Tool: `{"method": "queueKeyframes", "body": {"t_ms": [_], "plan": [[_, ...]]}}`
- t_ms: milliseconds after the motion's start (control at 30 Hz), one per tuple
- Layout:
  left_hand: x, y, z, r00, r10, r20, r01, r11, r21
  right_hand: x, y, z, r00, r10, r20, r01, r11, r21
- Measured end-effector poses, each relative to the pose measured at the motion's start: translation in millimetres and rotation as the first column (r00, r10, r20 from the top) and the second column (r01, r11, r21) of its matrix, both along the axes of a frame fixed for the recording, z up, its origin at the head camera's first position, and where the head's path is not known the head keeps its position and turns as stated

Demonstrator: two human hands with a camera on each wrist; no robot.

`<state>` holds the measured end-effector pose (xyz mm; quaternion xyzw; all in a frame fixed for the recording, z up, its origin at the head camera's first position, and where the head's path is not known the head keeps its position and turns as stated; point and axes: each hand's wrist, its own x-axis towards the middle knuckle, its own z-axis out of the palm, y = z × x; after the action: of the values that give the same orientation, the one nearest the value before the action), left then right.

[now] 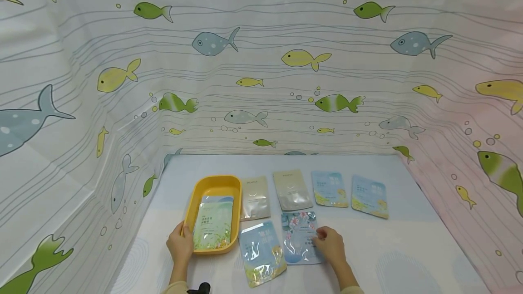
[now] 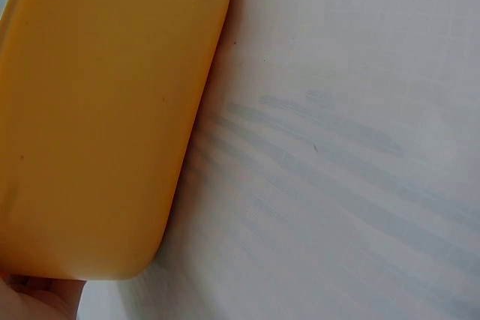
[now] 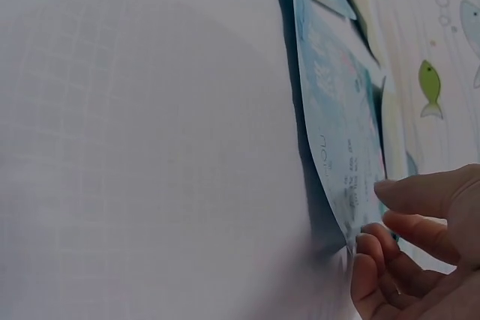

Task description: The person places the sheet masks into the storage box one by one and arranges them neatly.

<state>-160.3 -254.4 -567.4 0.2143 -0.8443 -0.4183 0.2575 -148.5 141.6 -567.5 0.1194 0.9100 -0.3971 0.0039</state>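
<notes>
My left hand grips the near left side of a yellow plastic tray, its thumb at the rim. In the left wrist view, the tray's outer side fills the left part and only a bit of the hand shows. Inside the tray lie a green sachet and a blue one partly hidden under it. At the right edge of a blue floral sachet, my right hand pinches with thumb and fingers. The right wrist view has that sachet tilted, its edge by the thumb.
Beside the tray lie a beige sachet and a blue sachet. Farther right are another beige sachet and two light blue ones, one nearer the middle and one rightmost. Fish-patterned sheets surround the table.
</notes>
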Motion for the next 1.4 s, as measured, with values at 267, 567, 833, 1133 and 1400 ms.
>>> {"method": "queueKeyframes", "body": {"t_ms": [267, 567, 833, 1133, 1400], "plan": [[0.5, 0.0, 1.5, 1.0, -0.008, 0.014, 0.008, 1.0, 0.015, 0.8, 5.0, -6.4, 0.999, -0.009, 0.033, 0.008, 0.999, 0.048], [0.3, -0.9, -0.3, 1.0, -0.001, 0.02, 0.001, 1.0, 0.02, 4.9, 5.7, -1.9, 0.998, -0.026, 0.05, 0.025, 0.999, 0.027], [0.1, -1.4, -0.4, 1.0, -0.006, 0.025, 0.006, 1.0, 0.018, 6.5, 5.1, 1.5, 0.997, -0.039, 0.068, 0.04, 0.999, -0.011], [-0.2, -2.0, -0.8, 0.999, -0.006, 0.033, 0.005, 1.0, 0.014, 4.3, 9.1, -1.0, 0.988, -0.026, 0.152, 0.042, 0.994, -0.1], [-0.5, -1.5, -1.4, 1.0, -0.002, 0.017, 0.002, 1.0, 0.011, 3.0, 11.4, 2.4, 0.979, 0.031, 0.2, 0.004, 0.985, -0.173]]}}
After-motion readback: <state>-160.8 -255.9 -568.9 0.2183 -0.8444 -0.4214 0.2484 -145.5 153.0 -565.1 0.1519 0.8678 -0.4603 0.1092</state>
